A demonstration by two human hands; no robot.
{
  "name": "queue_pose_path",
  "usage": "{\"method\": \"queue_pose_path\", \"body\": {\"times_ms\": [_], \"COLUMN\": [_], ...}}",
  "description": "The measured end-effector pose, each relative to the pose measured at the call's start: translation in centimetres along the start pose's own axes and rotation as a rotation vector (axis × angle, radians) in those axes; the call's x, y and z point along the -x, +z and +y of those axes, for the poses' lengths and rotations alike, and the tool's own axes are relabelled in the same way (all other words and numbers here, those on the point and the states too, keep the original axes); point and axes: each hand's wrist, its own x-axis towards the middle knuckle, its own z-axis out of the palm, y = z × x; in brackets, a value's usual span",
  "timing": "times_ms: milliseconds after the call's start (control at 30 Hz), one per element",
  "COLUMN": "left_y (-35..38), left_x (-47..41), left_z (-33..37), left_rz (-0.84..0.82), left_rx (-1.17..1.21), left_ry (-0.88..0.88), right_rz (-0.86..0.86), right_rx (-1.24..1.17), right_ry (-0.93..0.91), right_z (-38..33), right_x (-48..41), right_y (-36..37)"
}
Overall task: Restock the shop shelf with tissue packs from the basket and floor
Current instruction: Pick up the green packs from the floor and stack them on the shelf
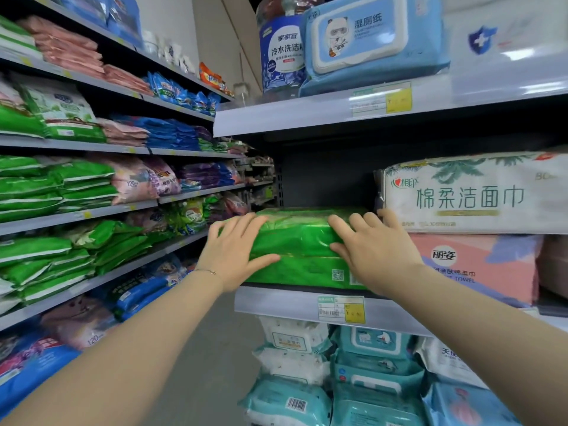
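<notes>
A green tissue pack (299, 233) lies on top of a second green pack (307, 273) on the middle shelf (282, 305) in front of me. My left hand (236, 253) rests flat on the upper pack's left end, fingers spread over its top and thumb along its front. My right hand (372, 250) presses on its right end with straight fingers on top and thumb on the front face. Behind the packs the shelf bay is dark and its back is hidden.
A white facial towel pack (473, 193) sits on a pink towel pack (479, 269) right of the green ones. Blue wet wipes (373, 41) and a detergent jug (281, 53) stand above. Teal wipe packs (368, 373) fill the shelf below. Long shelves (76, 215) line the left aisle.
</notes>
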Motion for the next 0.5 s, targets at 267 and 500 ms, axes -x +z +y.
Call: {"method": "queue_pose_path", "body": {"times_ms": [267,500], "left_y": [0.3,-1.9], "left_x": [2.2,2.4], "left_z": [-5.2,-6.9], "left_rz": [-0.078,-0.092], "left_rx": [-0.169,-0.215], "left_ry": [-0.177,-0.197], "right_rz": [-0.059,-0.024], "right_rx": [-0.023,-0.086], "right_ry": [0.007,-0.121], "right_z": [0.4,1.5], "right_x": [0.2,1.5], "right_y": [-0.1,-1.4]}}
